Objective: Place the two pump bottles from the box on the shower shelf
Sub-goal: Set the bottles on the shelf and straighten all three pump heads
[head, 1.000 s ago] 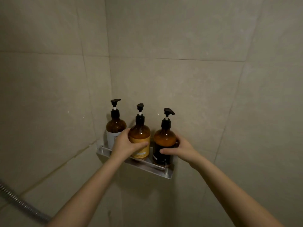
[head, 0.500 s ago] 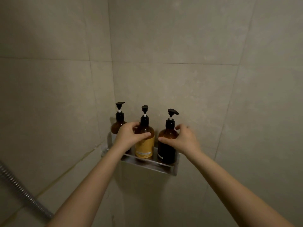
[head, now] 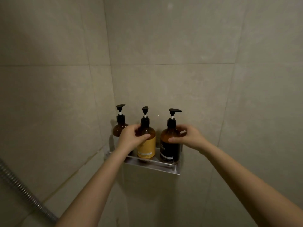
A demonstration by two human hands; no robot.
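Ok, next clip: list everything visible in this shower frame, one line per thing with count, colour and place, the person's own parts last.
yellow-label pump bottle: 1, amber with black pump, middle of the shelf, upright
black-label pump bottle: 1, amber with black pump, right end of the shelf, upright
third pump bottle: 1, amber with black pump, left end by the wall corner, partly hidden behind the left hand
shower shelf: 1, silver metal, fixed to the wall near the corner
shower hose: 1, silver, ribbed, lower left
wall tiles: several, beige, both walls
left hand: 1, bare, gripping the yellow-label pump bottle's shoulder
right hand: 1, bare, curled around the black-label pump bottle's shoulder
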